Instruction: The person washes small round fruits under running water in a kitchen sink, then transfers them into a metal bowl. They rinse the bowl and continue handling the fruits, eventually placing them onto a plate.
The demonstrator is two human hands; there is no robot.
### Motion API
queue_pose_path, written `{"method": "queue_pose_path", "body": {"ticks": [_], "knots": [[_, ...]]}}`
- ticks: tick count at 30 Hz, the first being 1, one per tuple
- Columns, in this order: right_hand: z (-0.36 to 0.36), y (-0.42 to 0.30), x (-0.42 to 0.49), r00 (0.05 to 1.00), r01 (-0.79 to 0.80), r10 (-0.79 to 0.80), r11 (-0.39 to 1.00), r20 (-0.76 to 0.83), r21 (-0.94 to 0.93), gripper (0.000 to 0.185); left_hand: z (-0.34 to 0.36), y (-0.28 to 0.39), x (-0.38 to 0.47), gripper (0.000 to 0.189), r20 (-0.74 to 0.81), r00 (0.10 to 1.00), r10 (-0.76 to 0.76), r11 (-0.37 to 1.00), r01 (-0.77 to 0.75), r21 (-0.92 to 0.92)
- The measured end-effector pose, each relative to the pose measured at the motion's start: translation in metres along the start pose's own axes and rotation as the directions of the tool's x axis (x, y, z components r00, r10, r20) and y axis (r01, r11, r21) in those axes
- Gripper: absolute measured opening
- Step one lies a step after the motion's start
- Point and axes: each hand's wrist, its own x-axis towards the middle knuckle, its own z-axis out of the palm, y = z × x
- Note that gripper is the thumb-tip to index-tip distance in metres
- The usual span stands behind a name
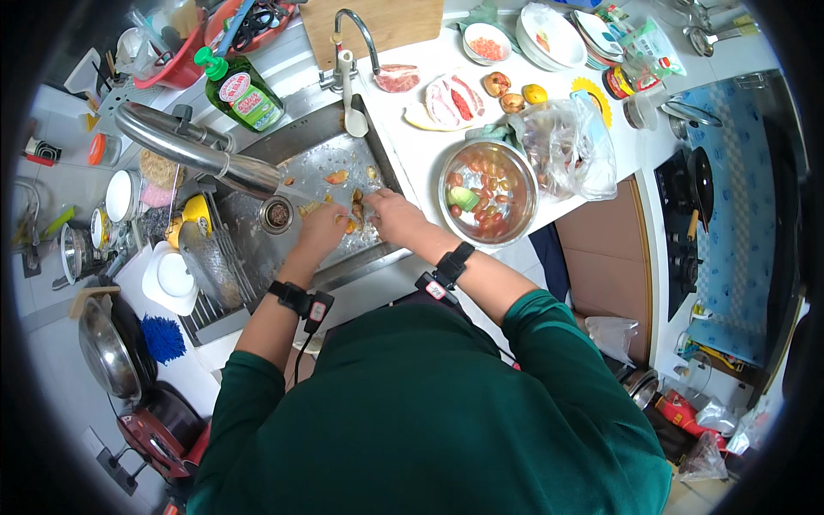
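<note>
My left hand (pixel 324 226) and my right hand (pixel 392 215) are low in the stainless-steel sink (pixel 383 252), one on each side of some brownish-orange scraps of peel (pixel 357 205). Fingertips of both hands are near these scraps; whether they grip any is not plain. More orange peel (pixel 336 177) lies on the wet sink floor, beyond the hands. The steel faucet (pixel 254 175) reaches over the sink from the left, near the drain strainer (pixel 277 215). To the right of the sink, a clear bowl (pixel 530 212) holds small tomatoes and a green piece.
Raw meat (pixel 398 78), pomelo pieces (pixel 444 103), a yellow fruit (pixel 534 94) and a plastic bag (pixel 573 148) lie on the right counter. A green detergent bottle (pixel 244 96) stands behind the sink. A metal dish rack (pixel 225 257) with a yellow cup borders its left side.
</note>
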Motion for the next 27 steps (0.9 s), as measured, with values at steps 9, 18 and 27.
{"method": "queue_pose_path", "body": {"ticks": [9,18,27], "knots": [[-0.073,0.050,-0.005,0.937,0.006,0.006,0.999,-0.349,0.033,0.012,0.084,0.117,0.041,0.057,0.427,0.878,-0.217,0.753,0.429,-0.499],[-0.093,0.084,-0.052,0.931,-0.266,0.335,0.895,0.147,-0.357,0.045,0.097,0.145,0.044,0.045,0.528,0.844,-0.096,0.459,0.508,-0.729],[-0.140,0.101,-0.010,0.971,-0.079,0.141,0.953,-0.195,0.292,0.038,0.014,0.075,-0.027,0.054,0.257,0.921,-0.294,0.340,0.352,-0.872]]}}
